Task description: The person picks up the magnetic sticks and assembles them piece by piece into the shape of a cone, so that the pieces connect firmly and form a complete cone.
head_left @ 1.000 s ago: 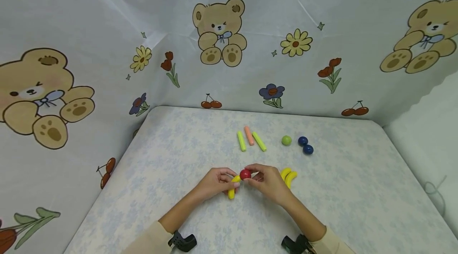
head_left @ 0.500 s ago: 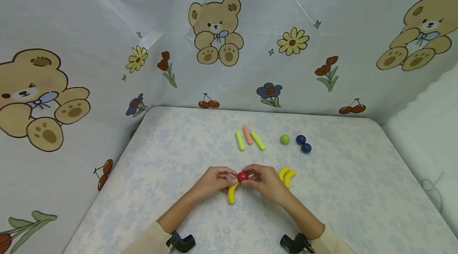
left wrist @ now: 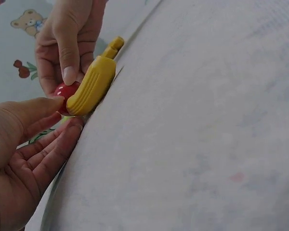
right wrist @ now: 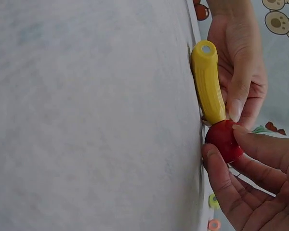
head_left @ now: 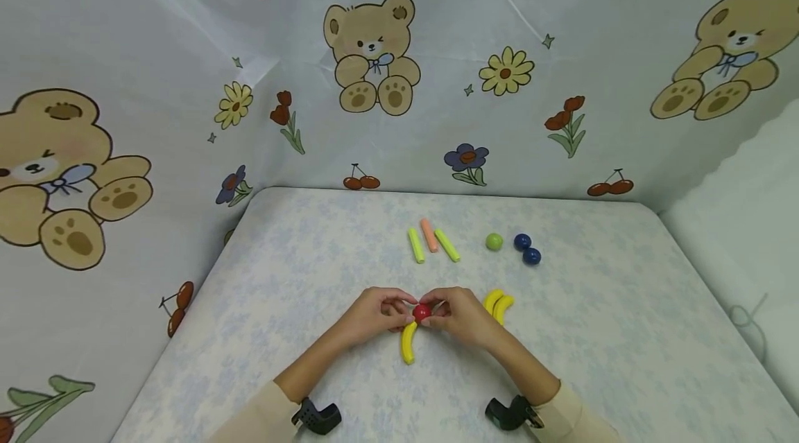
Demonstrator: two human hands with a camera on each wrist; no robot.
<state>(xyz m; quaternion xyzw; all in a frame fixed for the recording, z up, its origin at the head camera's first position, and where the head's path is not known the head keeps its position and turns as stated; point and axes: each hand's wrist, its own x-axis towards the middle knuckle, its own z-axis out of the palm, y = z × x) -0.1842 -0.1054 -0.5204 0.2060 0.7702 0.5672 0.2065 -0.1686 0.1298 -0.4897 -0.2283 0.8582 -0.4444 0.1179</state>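
Note:
A glossy red ball (head_left: 422,312) sits between both hands at the middle front of the table. My right hand (head_left: 465,318) pinches it between thumb and fingers, clearest in the right wrist view. My left hand (head_left: 374,311) holds the ball from the other side, its thumb tip (left wrist: 57,102) on the red surface. A small yellow banana-shaped piece (head_left: 408,344) lies just in front, one end touching the ball (right wrist: 225,140). A round grey disc shows in the other end of that yellow piece (right wrist: 206,82). The undersides of the fingers are partly hidden.
Two more yellow banana-shaped pieces (head_left: 503,307) lie right of the right hand. Farther back are two lime sticks (head_left: 415,245), an orange stick (head_left: 428,235), a green ball (head_left: 494,242) and two dark blue balls (head_left: 532,256). A bear-print cloth (head_left: 431,82) hangs behind the table.
The red ball has come down against the end of the yellow banana piece. My left fingers have shifted from the banana piece onto the ball, and the piece has slid toward the front.

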